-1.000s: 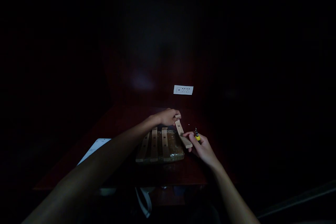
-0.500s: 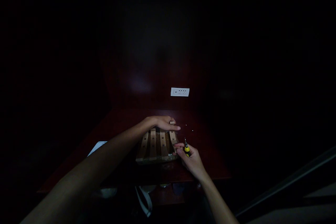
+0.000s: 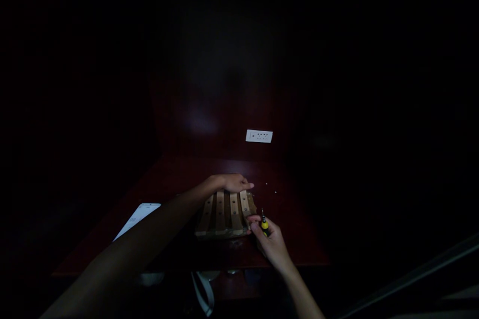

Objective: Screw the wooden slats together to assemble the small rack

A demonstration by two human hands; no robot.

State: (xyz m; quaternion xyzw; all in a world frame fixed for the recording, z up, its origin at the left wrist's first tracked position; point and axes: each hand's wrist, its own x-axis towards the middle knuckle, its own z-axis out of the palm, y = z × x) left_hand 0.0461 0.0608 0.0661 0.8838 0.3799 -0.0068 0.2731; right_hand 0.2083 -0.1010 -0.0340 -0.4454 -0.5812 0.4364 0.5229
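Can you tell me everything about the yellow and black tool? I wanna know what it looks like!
The yellow and black tool looks like a small screwdriver. Its handle seems to be plastic, and its thin tip looks like metal. The right hand holds it tip up, leaning slightly left, beside the wooden strips and above the dark red table. The tip touches nothing that I can see. The fingers hide part of the handle.

Carries, on a smooth dark-red wooden-looking tabletop, a brown, film-wrapped flat package, a flat white rectangular object, two tiny pale specks.
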